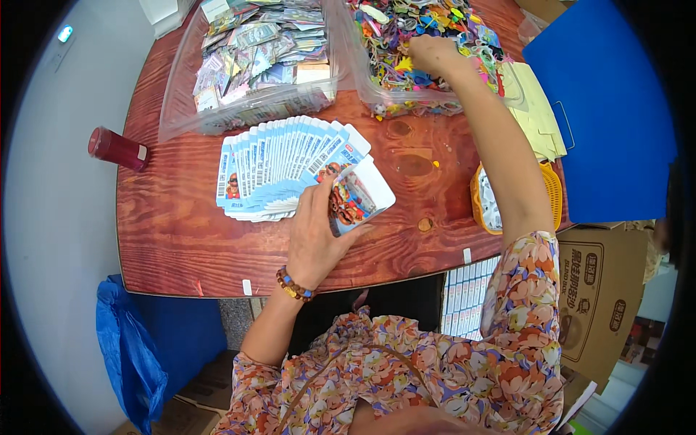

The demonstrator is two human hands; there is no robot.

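Note:
My left hand point(317, 230) is closed around a small light-blue carton point(351, 206) with a cartoon picture. Its white top flap stands up, and colourful contents show in the opening. Beside that hand, a fanned row of flat blue-and-white cartons point(272, 163) lies on the table. My right hand point(437, 56) reaches into a clear plastic bin point(406, 98) of small colourful plastic toys point(395, 43). Its fingers are curled down among the toys; what they hold, if anything, is hidden.
A second clear bin point(170, 119) full of small foil packets stands at the far left. On the wooden table point(181, 257) are a dark red cylinder point(118, 148), a yellow basket point(554, 192) under my right forearm, and yellow sheets point(533, 109). A blue panel point(602, 109) rises at the right.

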